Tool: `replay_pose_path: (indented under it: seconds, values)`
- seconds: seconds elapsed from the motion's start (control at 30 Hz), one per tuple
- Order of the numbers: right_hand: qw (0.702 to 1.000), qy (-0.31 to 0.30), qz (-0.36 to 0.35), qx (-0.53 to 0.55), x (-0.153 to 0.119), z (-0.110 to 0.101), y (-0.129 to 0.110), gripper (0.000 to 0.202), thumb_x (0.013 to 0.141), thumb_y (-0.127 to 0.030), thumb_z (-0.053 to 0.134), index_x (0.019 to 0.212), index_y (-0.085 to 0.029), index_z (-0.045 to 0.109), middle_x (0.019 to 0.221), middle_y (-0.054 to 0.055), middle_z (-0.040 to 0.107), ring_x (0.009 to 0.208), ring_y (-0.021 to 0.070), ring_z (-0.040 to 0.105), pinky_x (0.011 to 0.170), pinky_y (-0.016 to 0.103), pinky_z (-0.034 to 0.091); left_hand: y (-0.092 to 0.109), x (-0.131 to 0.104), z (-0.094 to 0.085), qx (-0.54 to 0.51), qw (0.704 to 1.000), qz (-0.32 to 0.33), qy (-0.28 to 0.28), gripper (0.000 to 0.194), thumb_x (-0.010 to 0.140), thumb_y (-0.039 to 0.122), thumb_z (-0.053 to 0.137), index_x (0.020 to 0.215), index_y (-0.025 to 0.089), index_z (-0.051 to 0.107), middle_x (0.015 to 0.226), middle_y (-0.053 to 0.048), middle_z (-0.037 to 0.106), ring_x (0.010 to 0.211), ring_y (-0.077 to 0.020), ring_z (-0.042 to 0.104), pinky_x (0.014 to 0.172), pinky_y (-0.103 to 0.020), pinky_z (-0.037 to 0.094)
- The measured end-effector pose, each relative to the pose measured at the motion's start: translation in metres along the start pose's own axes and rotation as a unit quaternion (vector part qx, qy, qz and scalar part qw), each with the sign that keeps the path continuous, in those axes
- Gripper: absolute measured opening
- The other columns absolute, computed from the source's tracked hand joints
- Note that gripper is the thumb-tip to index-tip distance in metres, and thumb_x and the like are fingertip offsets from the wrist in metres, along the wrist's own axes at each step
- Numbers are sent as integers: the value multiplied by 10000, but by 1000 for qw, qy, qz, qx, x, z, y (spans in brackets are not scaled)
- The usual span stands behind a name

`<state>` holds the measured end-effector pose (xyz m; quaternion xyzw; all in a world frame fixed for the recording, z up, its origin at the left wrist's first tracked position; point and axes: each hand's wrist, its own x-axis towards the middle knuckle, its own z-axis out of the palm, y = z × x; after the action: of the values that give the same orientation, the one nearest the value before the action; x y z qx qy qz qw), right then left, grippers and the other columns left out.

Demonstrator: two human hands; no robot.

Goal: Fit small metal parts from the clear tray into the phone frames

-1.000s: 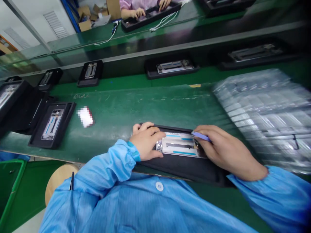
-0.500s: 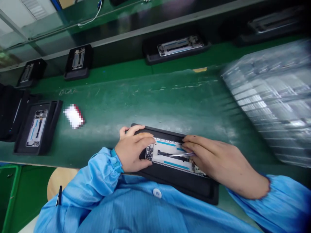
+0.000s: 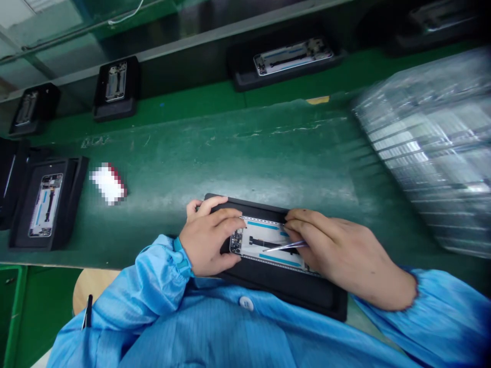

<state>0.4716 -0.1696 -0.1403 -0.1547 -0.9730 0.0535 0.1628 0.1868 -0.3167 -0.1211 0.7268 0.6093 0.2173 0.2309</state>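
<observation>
An opened phone (image 3: 253, 249), with its white inside, black flex cable and blue strips showing, lies in a long black tray (image 3: 291, 291) in front of me. My left hand (image 3: 209, 240) grips the phone's left end, thumb on the near edge and fingers on the far one; its outer fingers reach the tray's rim. My right hand (image 3: 337, 253) is closed on slim metal tweezers (image 3: 286, 247), whose tip is over the phone's white middle, close to the black cable. Whether the tip touches cannot be told. The right hand hides the phone's right end.
More phones in black trays stand at the left (image 3: 46, 204) and along the back, such as one tray (image 3: 245, 82). A pixelated white-and-red item (image 3: 109, 184) lies on the green bench (image 3: 215, 163). Stacked clear plastic trays (image 3: 433, 138) stand at the right. A dark slim tool (image 3: 88, 312) rests at my left sleeve.
The tweezers' tip has shifted slightly toward me and left, with my right hand moving a little left. My left hand keeps its hold. The view has shifted slightly.
</observation>
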Motion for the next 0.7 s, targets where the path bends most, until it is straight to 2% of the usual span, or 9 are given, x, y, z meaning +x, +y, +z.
replay_pose_path:
  seconds: [0.4, 0.7]
  values:
    - [998, 18, 26, -49, -2, -3, -12, 222, 1113, -204, 585, 1080, -183, 803, 1182, 105, 838, 953, 240, 802, 801, 378, 630, 1, 1, 1, 3, 1000, 0, -1, 647, 779, 297, 895, 1399, 296, 709, 1538, -110, 746, 1619, -476, 433, 1199, -677, 293]
    - [997, 19, 35, -65, -15, -2, -22, 209, 1101, -227, 638, 1236, -189, 793, 1295, 107, 834, 1065, 256, 811, 850, 386, 635, 3, 3, -2, 5, 1000, -9, -8, 626, 774, 293, 892, 1374, 300, 715, 1541, -101, 742, 1628, -473, 427, 1203, -703, 303]
